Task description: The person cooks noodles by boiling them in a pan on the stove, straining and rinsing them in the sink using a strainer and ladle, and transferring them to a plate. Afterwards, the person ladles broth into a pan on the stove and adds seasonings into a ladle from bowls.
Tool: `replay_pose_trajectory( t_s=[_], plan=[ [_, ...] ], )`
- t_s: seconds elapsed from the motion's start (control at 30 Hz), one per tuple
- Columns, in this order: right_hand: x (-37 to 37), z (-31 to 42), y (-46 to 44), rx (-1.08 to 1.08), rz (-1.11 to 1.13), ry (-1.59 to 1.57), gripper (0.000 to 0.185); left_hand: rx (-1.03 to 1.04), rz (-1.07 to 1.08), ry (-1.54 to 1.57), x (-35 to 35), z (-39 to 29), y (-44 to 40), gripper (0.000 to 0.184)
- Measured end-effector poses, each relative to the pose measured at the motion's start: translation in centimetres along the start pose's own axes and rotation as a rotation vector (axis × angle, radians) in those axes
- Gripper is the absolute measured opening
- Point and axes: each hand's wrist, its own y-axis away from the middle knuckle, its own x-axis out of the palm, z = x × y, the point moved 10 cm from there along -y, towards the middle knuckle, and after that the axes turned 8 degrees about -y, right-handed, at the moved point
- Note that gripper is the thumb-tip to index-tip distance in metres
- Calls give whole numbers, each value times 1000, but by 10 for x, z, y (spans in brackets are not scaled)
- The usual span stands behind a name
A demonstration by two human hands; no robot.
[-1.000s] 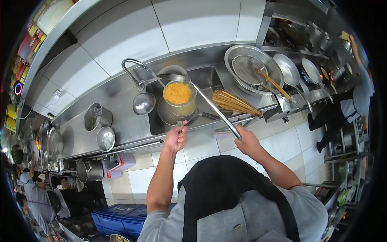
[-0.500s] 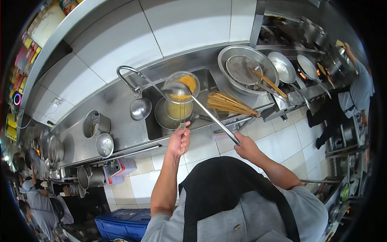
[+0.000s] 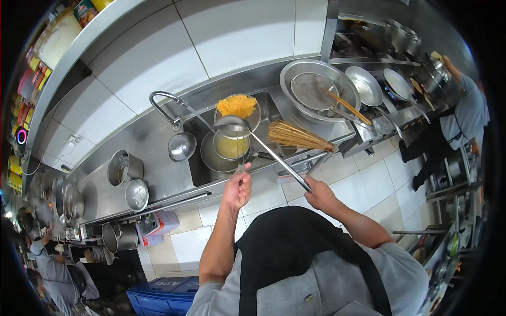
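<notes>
My left hand is closed on the long handle of a round strainer held over the sink. A yellow-orange clump of food is piled toward the strainer's far side. My right hand grips the metal handle of a ladle, whose bowl overlaps the strainer's near part from my view; I cannot tell whether they touch. Below them a vessel of yellowish liquid sits in a dark-handled pan inside the sink.
A bamboo brush lies right of the sink. Beyond it, a large metal basin holds a round mesh strainer and chopsticks. The faucet, a pot and bowls stand leftward. Another person works near burners at right.
The yellow clump has shifted toward the strainer's far rim and looks heaped. The ladle bowl has come down nearer to me. Both hands keep their grip.
</notes>
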Motion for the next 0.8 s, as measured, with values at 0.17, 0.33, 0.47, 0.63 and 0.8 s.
replay_pose_trajectory(
  t_s=[0.17,0.33,0.47,0.63,0.8],
  plan=[
    [9,-1,4,76,43,36,32,-35,-77,47,-36,16,-13,28],
    [15,1,2,66,51,32,23,-63,-70,65,-30,7,-10,30],
    [22,-6,0,11,55,67,22,-37,-23,63,-22,14,5,30],
    [12,40,3,43,59,-110,37,-43,-53,145,-57,14,2,26],
    [18,52,-20,11,77,-138,39,-4,-114,165,-75,11,16,24]
  ],
)
